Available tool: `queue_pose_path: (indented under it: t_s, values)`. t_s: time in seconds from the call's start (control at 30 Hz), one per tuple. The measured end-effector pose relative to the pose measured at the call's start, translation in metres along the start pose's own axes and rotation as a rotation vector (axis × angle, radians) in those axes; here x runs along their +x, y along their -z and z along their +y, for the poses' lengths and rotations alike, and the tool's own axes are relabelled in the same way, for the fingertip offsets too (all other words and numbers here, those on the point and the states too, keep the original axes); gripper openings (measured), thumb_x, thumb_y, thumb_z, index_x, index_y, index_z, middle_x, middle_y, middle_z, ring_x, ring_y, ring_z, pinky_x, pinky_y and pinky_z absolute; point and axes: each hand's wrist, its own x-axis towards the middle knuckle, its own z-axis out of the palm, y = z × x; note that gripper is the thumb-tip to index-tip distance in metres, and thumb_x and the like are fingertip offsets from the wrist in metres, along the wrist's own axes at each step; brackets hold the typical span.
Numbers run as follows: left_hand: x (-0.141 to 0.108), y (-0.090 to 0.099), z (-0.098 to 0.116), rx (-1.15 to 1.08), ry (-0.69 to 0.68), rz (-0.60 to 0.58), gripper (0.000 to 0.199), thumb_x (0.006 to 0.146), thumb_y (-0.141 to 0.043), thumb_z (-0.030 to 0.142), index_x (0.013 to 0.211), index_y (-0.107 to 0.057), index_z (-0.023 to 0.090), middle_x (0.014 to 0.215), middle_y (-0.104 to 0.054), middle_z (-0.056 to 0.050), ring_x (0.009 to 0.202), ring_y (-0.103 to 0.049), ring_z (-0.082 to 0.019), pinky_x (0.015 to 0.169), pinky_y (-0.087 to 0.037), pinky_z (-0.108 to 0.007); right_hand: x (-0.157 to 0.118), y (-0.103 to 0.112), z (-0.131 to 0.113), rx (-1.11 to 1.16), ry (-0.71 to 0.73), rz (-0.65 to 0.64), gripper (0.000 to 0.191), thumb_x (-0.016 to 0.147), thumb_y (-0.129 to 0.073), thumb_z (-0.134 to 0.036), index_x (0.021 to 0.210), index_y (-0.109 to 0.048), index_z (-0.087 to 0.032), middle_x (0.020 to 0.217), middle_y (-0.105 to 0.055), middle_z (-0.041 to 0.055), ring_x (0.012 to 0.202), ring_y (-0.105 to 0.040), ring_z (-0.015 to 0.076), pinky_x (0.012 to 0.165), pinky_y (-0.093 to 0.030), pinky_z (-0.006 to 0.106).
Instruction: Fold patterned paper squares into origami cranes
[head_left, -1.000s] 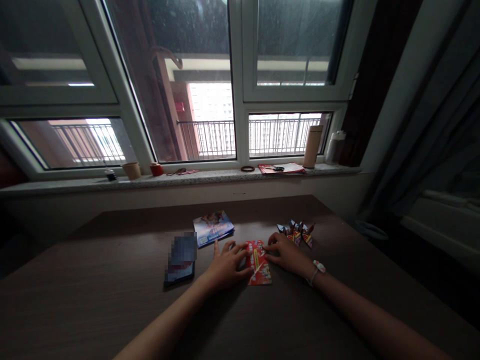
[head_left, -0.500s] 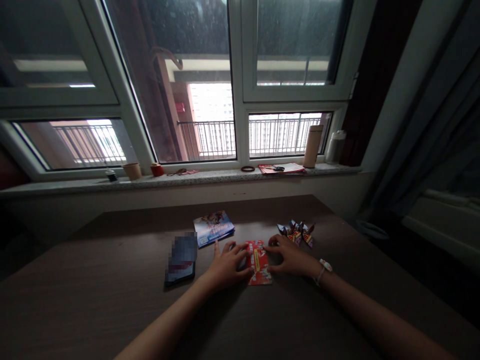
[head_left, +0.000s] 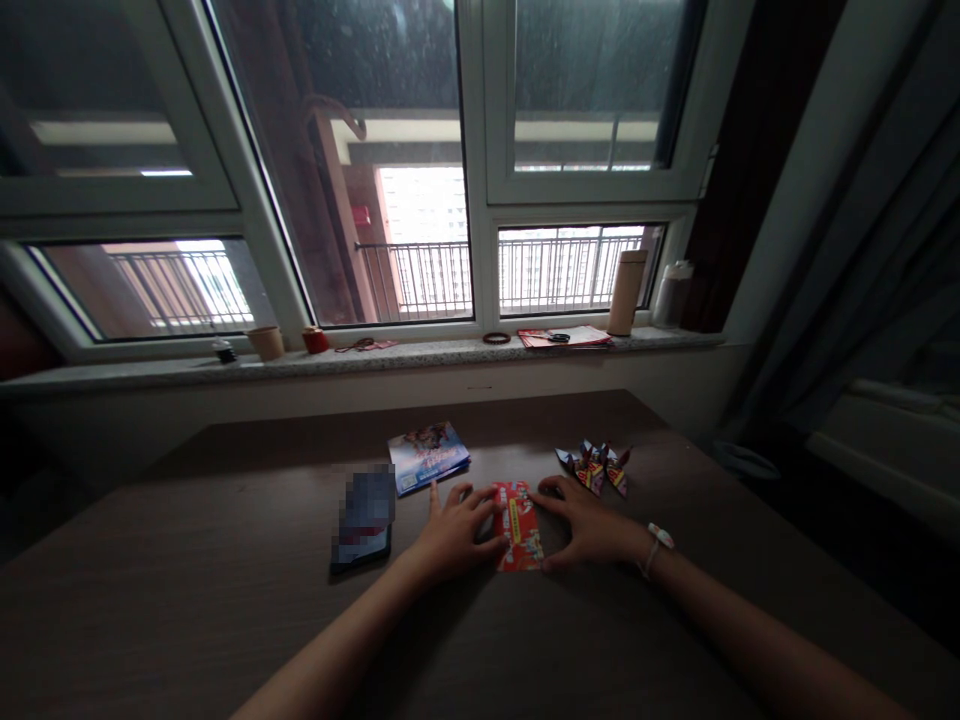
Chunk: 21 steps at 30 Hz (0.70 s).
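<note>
A red printed piece of paper (head_left: 517, 528) lies flat on the table, a yellow label strip in its middle. My left hand (head_left: 459, 530) rests at its left edge, fingers spread, with fingertips and thumb touching the paper. At the right edge is my right hand (head_left: 589, 520), thumb and fingers apart, its thumb near the lower right corner and its fingertips by the upper right side. A bracelet (head_left: 660, 537) circles the right wrist. Just beyond that hand stand several folded paper pieces (head_left: 594, 465) with pointed tips.
A stack of blue printed sheets (head_left: 427, 457) and a dark phone (head_left: 363, 520) lie left of the paper on the brown table (head_left: 225, 540). Along the stone windowsill (head_left: 435, 352) are scissors (head_left: 556, 338) on red papers, a tan bottle (head_left: 626, 292), a cup (head_left: 265, 343) and a red spool (head_left: 315, 340).
My right hand has shifted slightly right and toward me, its thumb now lower along the paper's right edge. My left hand has hardly moved.
</note>
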Motion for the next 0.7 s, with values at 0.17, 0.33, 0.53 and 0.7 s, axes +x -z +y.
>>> queue_pose_path:
  t_s: [0.17,0.33,0.53,0.7]
  values:
    - [-0.001,0.002,0.001,-0.024,0.009,-0.009,0.052,0.086,-0.054,0.059,0.133,-0.052,0.037,0.152,-0.04,0.0,0.139,-0.027,-0.039,0.107,0.007,-0.076,-0.001,-0.005,0.007,0.108,0.005,0.052,0.097,0.059,-0.077,-0.068,0.141,-0.047,-0.027,0.142,-0.04,0.012,0.133,-0.036,0.0327,0.114,-0.027,0.045]
    - [-0.001,0.004,0.003,-0.05,0.021,-0.023,0.053,0.086,-0.054,0.059,0.136,-0.047,0.044,0.152,-0.039,0.003,0.14,-0.025,-0.04,0.105,0.007,-0.077,0.001,-0.008,0.01,0.27,0.057,0.136,0.045,0.081,-0.066,-0.054,0.118,-0.068,-0.028,0.128,-0.05,0.0081,0.125,-0.046,0.0249,0.112,-0.033,0.039]
    - [-0.002,0.006,0.004,-0.043,0.03,-0.043,0.053,0.086,-0.053,0.061,0.136,-0.047,0.047,0.152,-0.039,0.004,0.14,-0.025,-0.039,0.105,0.009,-0.076,0.004,-0.012,0.007,0.227,0.028,0.206,0.024,0.087,-0.062,-0.041,0.104,-0.075,-0.029,0.121,-0.056,0.007,0.118,-0.051,0.0242,0.108,-0.036,0.04]
    - [-0.001,0.006,0.003,-0.05,0.032,-0.043,0.052,0.086,-0.054,0.061,0.136,-0.046,0.048,0.153,-0.038,0.004,0.14,-0.025,-0.039,0.105,0.009,-0.077,0.009,-0.013,0.005,0.141,-0.006,0.239,0.028,0.089,-0.057,-0.035,0.112,-0.072,-0.027,0.121,-0.057,0.0079,0.116,-0.052,0.0233,0.105,-0.038,0.038]
